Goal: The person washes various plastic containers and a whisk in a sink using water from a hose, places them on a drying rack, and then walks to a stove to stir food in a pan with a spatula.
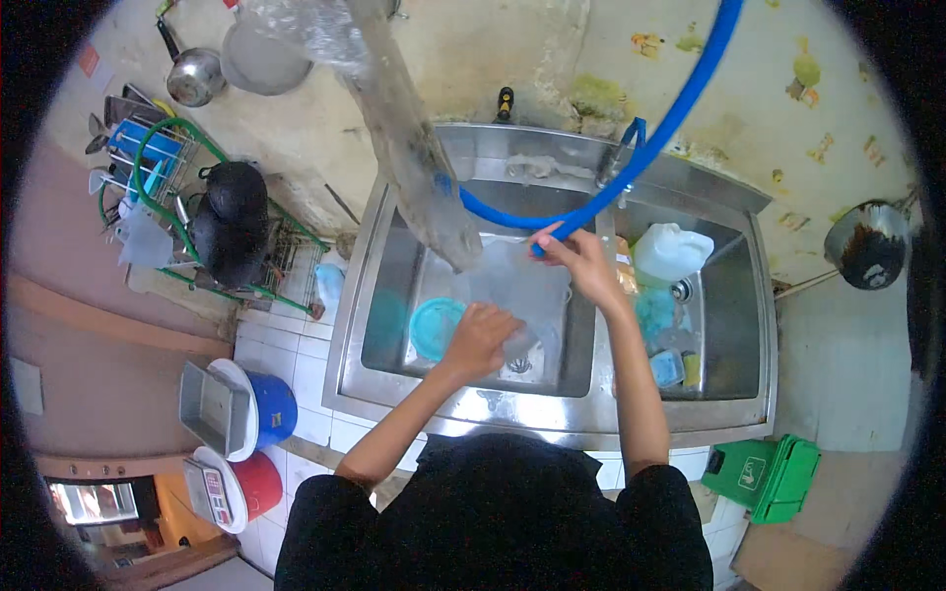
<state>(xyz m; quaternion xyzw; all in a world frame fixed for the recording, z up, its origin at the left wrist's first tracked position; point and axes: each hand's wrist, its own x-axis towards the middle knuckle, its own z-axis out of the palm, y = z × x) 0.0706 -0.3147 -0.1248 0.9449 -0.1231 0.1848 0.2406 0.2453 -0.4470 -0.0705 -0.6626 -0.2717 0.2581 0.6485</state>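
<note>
My right hand (591,270) grips a blue hose (658,155) close to its end, above the left basin (576,347) of a steel double sink. Lower in that basin, my left hand (480,343) has its fingers closed on a translucent plastic piece (523,341), whose shape is blurred. A turquoise plastic bowl (430,325) lies just left of this hand, partly covered by it. Behind both hands a larger translucent plastic container (510,277) rests in the basin; its outline is hard to make out. The drain (519,365) shows below the left hand's fingertips.
A plastic-wrapped pipe (414,148) slants down over the left basin. The right basin holds a jug (672,255), a small blue container (667,368) and a sponge (691,369). A tap (613,162) stands behind. Left is a dish rack (170,185); right, a green bin (765,476).
</note>
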